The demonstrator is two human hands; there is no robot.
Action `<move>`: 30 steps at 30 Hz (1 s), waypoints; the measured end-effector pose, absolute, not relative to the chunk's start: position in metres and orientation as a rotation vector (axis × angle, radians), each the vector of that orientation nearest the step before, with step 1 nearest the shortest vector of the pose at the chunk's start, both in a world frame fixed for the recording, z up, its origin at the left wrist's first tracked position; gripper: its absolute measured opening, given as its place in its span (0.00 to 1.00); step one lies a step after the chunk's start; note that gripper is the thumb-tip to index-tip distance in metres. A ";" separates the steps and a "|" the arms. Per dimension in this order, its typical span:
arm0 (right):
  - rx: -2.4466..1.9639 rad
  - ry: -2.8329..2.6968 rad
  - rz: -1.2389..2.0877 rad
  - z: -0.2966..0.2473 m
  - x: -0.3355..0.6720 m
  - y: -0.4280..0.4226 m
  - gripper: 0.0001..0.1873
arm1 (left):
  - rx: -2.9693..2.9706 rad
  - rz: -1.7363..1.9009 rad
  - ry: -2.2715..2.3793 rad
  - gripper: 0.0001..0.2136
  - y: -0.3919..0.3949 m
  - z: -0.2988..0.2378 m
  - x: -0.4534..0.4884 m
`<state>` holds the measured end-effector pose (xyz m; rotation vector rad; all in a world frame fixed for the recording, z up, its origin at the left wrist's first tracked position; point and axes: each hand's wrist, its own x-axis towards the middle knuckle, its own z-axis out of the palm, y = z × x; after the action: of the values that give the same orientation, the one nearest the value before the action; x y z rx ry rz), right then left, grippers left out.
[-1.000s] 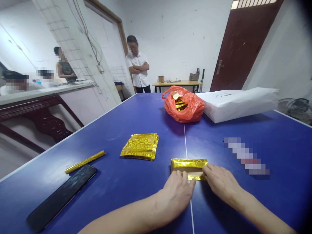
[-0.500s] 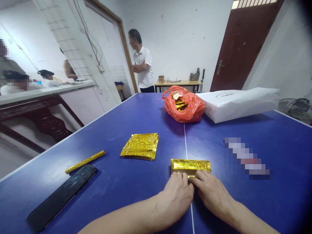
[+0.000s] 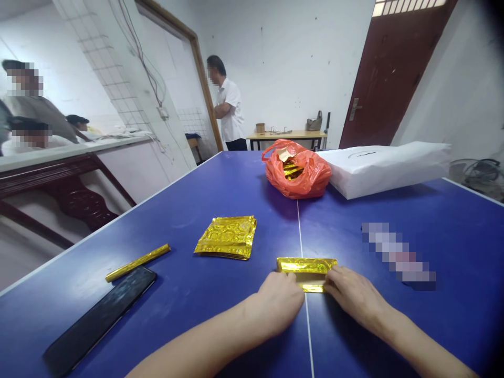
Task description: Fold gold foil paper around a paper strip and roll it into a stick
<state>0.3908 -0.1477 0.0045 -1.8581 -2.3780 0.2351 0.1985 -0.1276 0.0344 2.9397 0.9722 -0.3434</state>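
A folded gold foil sheet [image 3: 305, 266] lies on the blue table [image 3: 220, 189] just in front of me. My left hand [image 3: 280, 303] presses its fingertips on the sheet's near left edge. My right hand [image 3: 354, 296] presses on the near right corner, fingers bent down onto the foil. A stack of flat gold foil sheets [image 3: 227, 237] lies to the left, beyond my left hand. A thin rolled gold foil stick [image 3: 137, 262] lies further left, next to a black phone [image 3: 98, 320].
An orange plastic bag [image 3: 297, 170] holding more gold foil and a white paper bag [image 3: 384, 167] lie at the far side. A blurred oblong object [image 3: 397, 254] sits to the right. People stand beyond the table at left and back.
My hands moved apart along the folded sheet's near edge, the left one leftward and the right one rightward. The person at the back has shifted slightly.
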 end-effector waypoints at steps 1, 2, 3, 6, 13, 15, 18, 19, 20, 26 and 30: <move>-1.886 -2.379 0.231 0.005 0.392 -0.147 0.10 | 2.928 -0.352 0.976 0.08 -0.125 0.035 0.199; -1.916 -2.386 0.228 0.006 0.393 -0.146 0.10 | 2.922 -0.343 0.988 0.08 -0.122 0.035 0.199; -1.943 -2.395 0.229 0.007 0.394 -0.146 0.10 | 2.912 -0.331 1.014 0.08 -0.120 0.034 0.199; -1.978 -2.427 0.225 0.009 0.395 -0.145 0.11 | 2.866 -0.245 1.141 0.07 -0.117 0.027 0.202; -1.971 -2.496 0.025 0.005 0.394 -0.145 0.12 | 2.882 0.040 1.120 0.10 -0.107 0.010 0.202; -1.944 -2.493 -0.056 0.004 0.392 -0.147 0.11 | 2.849 0.037 1.060 0.08 -0.105 0.010 0.201; -1.787 -2.462 -0.112 0.001 0.384 -0.151 0.09 | 2.776 0.044 1.046 0.06 -0.105 0.010 0.202; -1.714 -2.453 -0.103 -0.001 0.380 -0.152 0.09 | 2.756 0.040 1.039 0.05 -0.105 0.010 0.202; -1.643 -2.447 -0.082 -0.003 0.377 -0.154 0.08 | 2.743 0.037 1.024 0.06 -0.105 0.010 0.203; -1.488 -2.415 0.009 -0.016 0.365 -0.154 0.10 | 2.727 0.022 0.982 0.08 -0.106 0.011 0.206; -1.515 -2.441 0.056 -0.018 0.366 -0.151 0.11 | 2.726 0.036 0.982 0.08 -0.106 0.014 0.206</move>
<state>0.3660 -0.1511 -0.0183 -1.5152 -2.4410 0.0564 0.2058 -0.1063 0.0136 2.7257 0.9825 0.0359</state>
